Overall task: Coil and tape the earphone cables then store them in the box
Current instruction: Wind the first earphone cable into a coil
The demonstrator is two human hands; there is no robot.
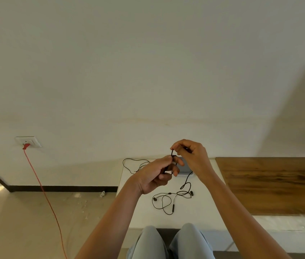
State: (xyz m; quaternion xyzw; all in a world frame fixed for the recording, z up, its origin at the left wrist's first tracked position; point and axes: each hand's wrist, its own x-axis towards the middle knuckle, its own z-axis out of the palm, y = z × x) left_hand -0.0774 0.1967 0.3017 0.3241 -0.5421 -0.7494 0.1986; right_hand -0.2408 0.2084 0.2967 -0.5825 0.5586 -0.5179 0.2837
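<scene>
Aloft, black earphone cable (186, 180) between left hand (154, 175) and right hand (192, 156).

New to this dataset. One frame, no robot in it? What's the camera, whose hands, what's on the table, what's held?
There is no machine here: a person works with bare hands, and the single picture comes from a wide-angle camera worn on their head, looking forward and down. That is why both forearms reach in from the bottom. The left hand and the right hand both hold one black earphone cable. Its upper end is looped between them, and the rest, with the earbuds, lies loose on the white table. A second thin cable lies at the table's far left. A grey object sits behind the hands, possibly the box. A red cord runs down from a wall socket.
</scene>
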